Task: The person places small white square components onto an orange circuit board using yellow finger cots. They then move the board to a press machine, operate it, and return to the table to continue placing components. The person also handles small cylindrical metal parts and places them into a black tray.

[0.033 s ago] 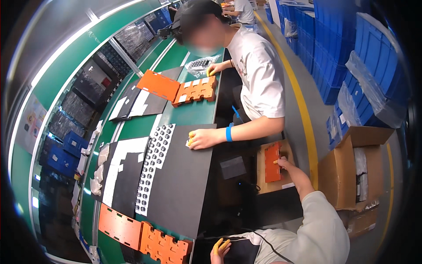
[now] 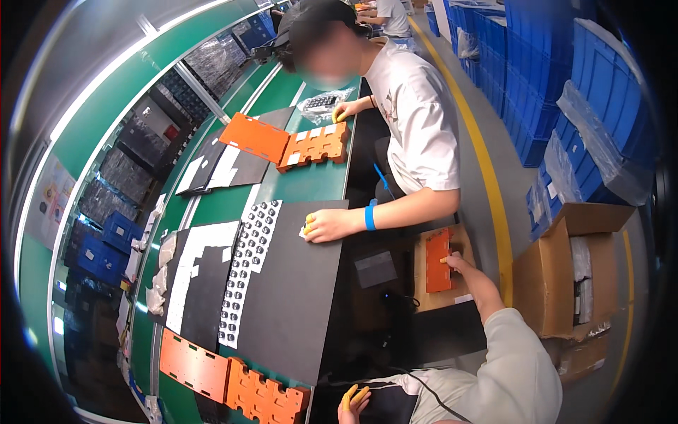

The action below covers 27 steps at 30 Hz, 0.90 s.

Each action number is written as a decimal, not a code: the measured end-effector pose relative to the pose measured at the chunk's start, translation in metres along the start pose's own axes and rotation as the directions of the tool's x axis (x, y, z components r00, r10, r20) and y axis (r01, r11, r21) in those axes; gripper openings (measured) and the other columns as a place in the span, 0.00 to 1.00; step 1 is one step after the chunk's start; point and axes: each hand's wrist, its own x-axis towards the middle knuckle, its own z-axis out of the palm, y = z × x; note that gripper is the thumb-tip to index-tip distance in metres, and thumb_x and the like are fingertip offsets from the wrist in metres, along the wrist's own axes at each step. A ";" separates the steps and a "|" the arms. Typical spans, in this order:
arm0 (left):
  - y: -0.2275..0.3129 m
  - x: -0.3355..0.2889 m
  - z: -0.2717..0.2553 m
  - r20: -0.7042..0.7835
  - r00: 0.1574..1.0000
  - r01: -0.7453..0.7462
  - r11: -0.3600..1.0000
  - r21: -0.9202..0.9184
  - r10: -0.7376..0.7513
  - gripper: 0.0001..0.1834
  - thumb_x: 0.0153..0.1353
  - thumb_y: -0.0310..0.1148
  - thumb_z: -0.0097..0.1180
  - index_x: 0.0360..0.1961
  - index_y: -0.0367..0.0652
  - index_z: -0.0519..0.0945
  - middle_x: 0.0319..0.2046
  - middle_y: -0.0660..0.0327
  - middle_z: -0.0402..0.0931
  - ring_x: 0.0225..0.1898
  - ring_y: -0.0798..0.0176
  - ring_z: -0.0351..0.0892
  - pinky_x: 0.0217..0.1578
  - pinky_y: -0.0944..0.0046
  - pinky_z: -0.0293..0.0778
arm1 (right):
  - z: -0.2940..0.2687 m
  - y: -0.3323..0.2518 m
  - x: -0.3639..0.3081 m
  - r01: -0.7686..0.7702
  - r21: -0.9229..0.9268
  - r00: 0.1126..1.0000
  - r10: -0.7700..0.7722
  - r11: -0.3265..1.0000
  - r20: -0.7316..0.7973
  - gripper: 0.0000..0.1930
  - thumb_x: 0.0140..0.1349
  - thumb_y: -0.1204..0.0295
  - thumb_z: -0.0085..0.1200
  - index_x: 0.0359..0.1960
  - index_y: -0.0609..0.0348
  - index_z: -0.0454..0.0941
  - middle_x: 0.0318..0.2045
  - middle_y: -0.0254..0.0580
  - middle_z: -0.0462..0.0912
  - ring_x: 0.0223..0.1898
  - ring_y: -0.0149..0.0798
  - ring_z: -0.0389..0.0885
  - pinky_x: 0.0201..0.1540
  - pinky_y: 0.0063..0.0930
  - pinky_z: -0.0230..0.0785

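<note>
My right hand (image 2: 458,261), at the right, grips the edge of a flat orange plate (image 2: 437,263). That plate rests over an open-topped cardboard box (image 2: 421,281). My left hand (image 2: 353,405), low in the view, has yellow finger covers and its fingers apart; I see nothing held in it. On the bench nearest that hand lie an orange slotted plate (image 2: 194,364) and an orange block with notched edges (image 2: 265,397), side by side. Rows of small black round parts stand on a white sheet (image 2: 256,267), on a black mat (image 2: 296,304).
Across from me a co-worker's hand (image 2: 326,225) with a blue wristband rests on the mat; their other hand (image 2: 344,111) is by another orange notched block (image 2: 312,147). An open carton (image 2: 530,283) and stacked blue bins (image 2: 526,120) stand at the right. A dark cable (image 2: 427,387) crosses my lap.
</note>
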 end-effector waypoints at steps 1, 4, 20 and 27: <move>0.001 0.002 -0.005 -0.029 0.999 0.042 0.999 -0.029 -0.043 0.28 0.74 0.50 0.41 0.66 0.44 0.71 0.61 0.48 0.74 0.64 0.53 0.71 0.67 0.53 0.62 | 0.014 0.000 0.003 -0.009 0.012 1.000 0.009 1.000 0.003 0.20 0.59 0.64 0.62 0.45 0.69 0.81 0.40 0.51 0.83 0.35 0.42 0.82 0.31 0.37 0.72; 0.008 0.006 -0.011 -0.027 0.991 0.132 0.988 -0.074 -0.135 0.32 0.74 0.55 0.38 0.68 0.44 0.69 0.66 0.47 0.69 0.66 0.52 0.68 0.69 0.51 0.59 | 0.028 0.019 0.034 0.000 0.163 0.998 0.011 0.987 -0.066 0.20 0.59 0.63 0.61 0.46 0.69 0.80 0.41 0.52 0.83 0.37 0.43 0.83 0.33 0.38 0.73; -0.001 0.025 -0.033 0.060 0.996 0.081 0.910 -0.407 -0.061 0.37 0.76 0.56 0.31 0.73 0.36 0.59 0.72 0.47 0.59 0.72 0.50 0.59 0.72 0.52 0.53 | 0.054 0.105 0.074 -0.069 0.303 0.872 0.205 0.950 -0.445 0.25 0.55 0.66 0.62 0.51 0.71 0.77 0.50 0.61 0.81 0.53 0.57 0.80 0.55 0.44 0.72; 0.027 0.015 0.008 0.114 0.993 -0.007 0.975 -0.224 0.034 0.37 0.74 0.60 0.32 0.72 0.45 0.63 0.71 0.50 0.62 0.72 0.51 0.58 0.74 0.50 0.48 | 0.081 0.114 0.064 0.255 0.392 0.886 -0.050 0.884 -0.462 0.26 0.53 0.68 0.64 0.52 0.72 0.76 0.52 0.64 0.80 0.56 0.60 0.78 0.59 0.46 0.70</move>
